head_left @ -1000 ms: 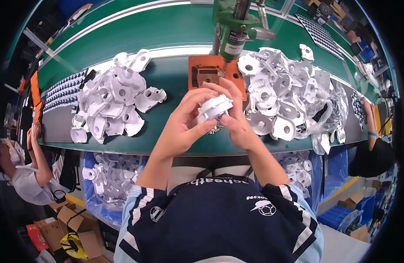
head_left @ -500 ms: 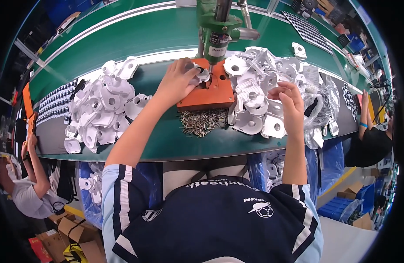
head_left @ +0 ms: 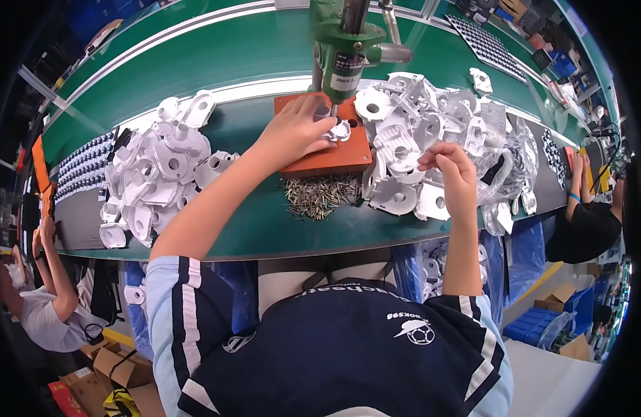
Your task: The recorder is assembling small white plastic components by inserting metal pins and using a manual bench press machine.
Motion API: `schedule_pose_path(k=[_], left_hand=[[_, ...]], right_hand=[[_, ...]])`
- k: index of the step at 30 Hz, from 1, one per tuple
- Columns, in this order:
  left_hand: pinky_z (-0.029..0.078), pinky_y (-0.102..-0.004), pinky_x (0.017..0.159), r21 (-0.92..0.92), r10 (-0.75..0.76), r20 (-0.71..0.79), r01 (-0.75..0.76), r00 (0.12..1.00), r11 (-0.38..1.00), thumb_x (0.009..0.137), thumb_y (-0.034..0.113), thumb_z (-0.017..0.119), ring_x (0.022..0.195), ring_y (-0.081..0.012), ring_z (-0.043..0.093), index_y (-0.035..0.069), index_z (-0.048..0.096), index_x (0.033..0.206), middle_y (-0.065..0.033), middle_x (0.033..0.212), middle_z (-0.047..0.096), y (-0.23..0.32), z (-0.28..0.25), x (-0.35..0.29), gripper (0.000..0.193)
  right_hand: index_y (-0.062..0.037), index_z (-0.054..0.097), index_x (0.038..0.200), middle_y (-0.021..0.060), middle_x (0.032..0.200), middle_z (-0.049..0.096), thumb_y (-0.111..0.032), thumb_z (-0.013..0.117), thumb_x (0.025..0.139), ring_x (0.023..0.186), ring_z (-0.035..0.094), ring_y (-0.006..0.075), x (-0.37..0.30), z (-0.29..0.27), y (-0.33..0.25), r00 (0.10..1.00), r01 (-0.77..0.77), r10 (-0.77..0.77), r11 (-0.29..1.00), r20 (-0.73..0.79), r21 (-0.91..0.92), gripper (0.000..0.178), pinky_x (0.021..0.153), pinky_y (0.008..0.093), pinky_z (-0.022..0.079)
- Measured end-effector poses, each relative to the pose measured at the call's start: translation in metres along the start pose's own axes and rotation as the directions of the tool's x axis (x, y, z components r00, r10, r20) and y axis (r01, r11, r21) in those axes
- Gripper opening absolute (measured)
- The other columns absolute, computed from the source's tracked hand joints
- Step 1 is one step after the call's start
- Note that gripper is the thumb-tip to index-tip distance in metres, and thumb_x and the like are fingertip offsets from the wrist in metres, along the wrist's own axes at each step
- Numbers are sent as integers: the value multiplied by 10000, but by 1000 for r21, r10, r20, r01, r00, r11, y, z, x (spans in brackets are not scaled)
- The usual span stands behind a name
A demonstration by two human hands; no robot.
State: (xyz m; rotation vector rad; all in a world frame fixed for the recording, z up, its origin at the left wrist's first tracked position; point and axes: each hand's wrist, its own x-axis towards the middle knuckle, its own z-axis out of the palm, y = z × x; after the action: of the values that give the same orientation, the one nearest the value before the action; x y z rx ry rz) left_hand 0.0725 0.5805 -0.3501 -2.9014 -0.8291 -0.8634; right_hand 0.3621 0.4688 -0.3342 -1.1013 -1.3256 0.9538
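My left hand (head_left: 299,131) reaches over the orange block (head_left: 344,158) and grips a white plastic part (head_left: 340,131), which lies on top of it. The fingers and palm hide much of that part. Just above it stands the thin metal tip (head_left: 334,110) of a green press (head_left: 344,66). Off to the right, my right hand (head_left: 455,177) hovers over the near side of a heap of white plastic parts (head_left: 393,194). Its fingers are curled with thumb and fingertips close together; whatever they may hold is too small to make out.
Small metal pins (head_left: 322,197) lie piled before the block. Another heap of white parts (head_left: 173,163) sits at left. Trays of dark round pieces (head_left: 91,165) flank the table. Blue-lined bins (head_left: 431,264) stand below its front edge. Other people work at both sides.
My left hand has moved right and slightly nearer on the block, bringing the white part below the press tip. My right hand has shifted slightly left and nearer, its fingers drawn closer together.
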Motion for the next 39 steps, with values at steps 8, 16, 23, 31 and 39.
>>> schedule_pose_path(k=[8, 16, 23, 31, 39], left_hand=[[429, -427, 849, 52, -25, -15, 26, 1000, 998, 714, 207, 702, 1022, -340, 488, 137, 560, 1040, -134, 1176, 433, -2, 11, -5, 362], [410, -441, 871, 70, -42, -6, 42, 999, 997, 698, 197, 707, 1025, -347, 476, 166, 579, 1081, -141, 1172, 438, -1, 15, -7, 405], [417, -435, 867, 54, -31, -80, 35, 996, 998, 714, 188, 693, 1028, -335, 479, 126, 583, 1037, -151, 1120, 445, -4, 18, -10, 347], [415, -431, 865, -113, -131, 16, 132, 991, 985, 763, 187, 667, 1038, -326, 476, 114, 592, 1044, -133, 1133, 443, 1, 15, -7, 300], [413, -420, 884, -17, -93, 137, 97, 986, 995, 806, 180, 615, 1037, -335, 494, 141, 565, 1130, -153, 1165, 468, -3, 3, -19, 330]], right_hand=[[43, 550, 971, 127, 863, 617, -60, 422, 880, 782, 599, 191, -6, -1, 5, 999, -37, 38, 999, -15, 25, 188, 759, 315, 484], [41, 548, 967, 131, 851, 619, -56, 421, 882, 780, 597, 194, -12, 0, 7, 998, -64, 64, 995, -1, 75, 181, 762, 321, 480], [39, 549, 965, 132, 832, 621, -46, 424, 872, 774, 599, 196, -16, -2, 12, 998, -57, 58, 996, -18, 73, 178, 759, 319, 482], [42, 550, 951, 133, 828, 621, -42, 421, 869, 763, 601, 201, -16, 0, 11, 997, -66, 70, 994, -40, 91, 174, 759, 322, 485], [46, 545, 949, 135, 827, 619, -40, 416, 871, 763, 601, 204, -11, -1, 6, 999, -53, 52, 994, 7, 91, 174, 759, 327, 485]])
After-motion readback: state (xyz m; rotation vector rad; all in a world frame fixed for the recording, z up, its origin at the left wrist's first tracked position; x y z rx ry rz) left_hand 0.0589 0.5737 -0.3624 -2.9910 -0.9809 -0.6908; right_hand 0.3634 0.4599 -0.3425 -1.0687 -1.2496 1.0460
